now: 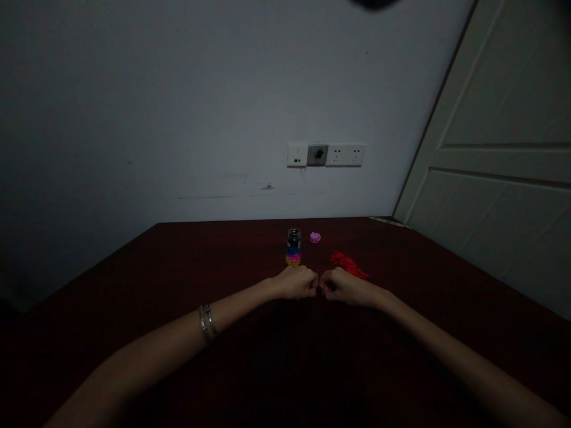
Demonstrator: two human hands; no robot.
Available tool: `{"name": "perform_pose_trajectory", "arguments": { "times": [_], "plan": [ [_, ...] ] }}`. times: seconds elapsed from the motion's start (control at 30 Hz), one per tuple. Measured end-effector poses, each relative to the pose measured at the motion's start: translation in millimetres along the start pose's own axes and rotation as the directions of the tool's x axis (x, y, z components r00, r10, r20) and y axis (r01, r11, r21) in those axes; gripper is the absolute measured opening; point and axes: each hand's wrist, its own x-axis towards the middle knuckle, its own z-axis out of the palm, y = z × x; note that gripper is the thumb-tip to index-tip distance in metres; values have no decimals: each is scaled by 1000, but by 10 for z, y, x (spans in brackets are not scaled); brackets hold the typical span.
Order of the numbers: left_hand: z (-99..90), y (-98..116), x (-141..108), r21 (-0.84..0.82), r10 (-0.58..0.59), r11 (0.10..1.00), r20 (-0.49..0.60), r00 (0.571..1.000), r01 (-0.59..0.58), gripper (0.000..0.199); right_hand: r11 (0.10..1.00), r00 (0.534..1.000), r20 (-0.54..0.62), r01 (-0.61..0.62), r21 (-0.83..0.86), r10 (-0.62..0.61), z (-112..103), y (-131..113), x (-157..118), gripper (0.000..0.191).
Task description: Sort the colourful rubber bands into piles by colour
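Note:
Over the dark red table, my left hand [298,282] is closed, its fingers curled in a pinch. Facing it, almost knuckle to knuckle, my right hand [345,286] is closed too. Anything pinched between them is too small and dark to make out. Right behind my left hand stands a small glass jar [293,245], upright and without a lid, with yellow, pink and blue layers in it. A loose bundle of thin red strands [350,264] lies just behind my right hand. Beyond the hands sits a small purple object [314,237], its kind unclear.
The table [200,255] reaches back to a pale wall [200,119] with a row of sockets and switches [326,155]. On the right stands a white panelled door [495,178]. Two bracelets [207,321] circle my left forearm. The light is dim.

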Motion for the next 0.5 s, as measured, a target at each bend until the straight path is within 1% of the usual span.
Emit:
{"name": "perform_pose_trajectory", "arguments": {
  "times": [0.07,0.17,0.23,0.33,0.4,0.5],
  "plan": [
    [-55,-18,-15,-18,9,1000,-23,1000,-9,13,1000,1000,-21,2,24,-2,-44,-12,18,8],
    [-207,-80,-25,-54,-11,999,-91,996,6,14,998,995,-99,31,51,-26,-186,-46,75,9],
    [-354,-146,-19,-78,-40,997,-161,986,28,16,996,984,-169,67,52,-57,-332,-88,142,12],
    [-612,-279,12,-126,-66,992,-291,954,30,19,992,960,-258,122,43,-107,-593,-165,296,14],
    [-778,-384,43,-183,-73,983,-340,937,11,19,989,954,-280,129,68,-105,-764,-205,431,14],
    [-961,-544,92,-290,-87,957,-368,926,-25,19,983,969,-231,124,138,-90,-973,-238,649,14]
  ]
}}
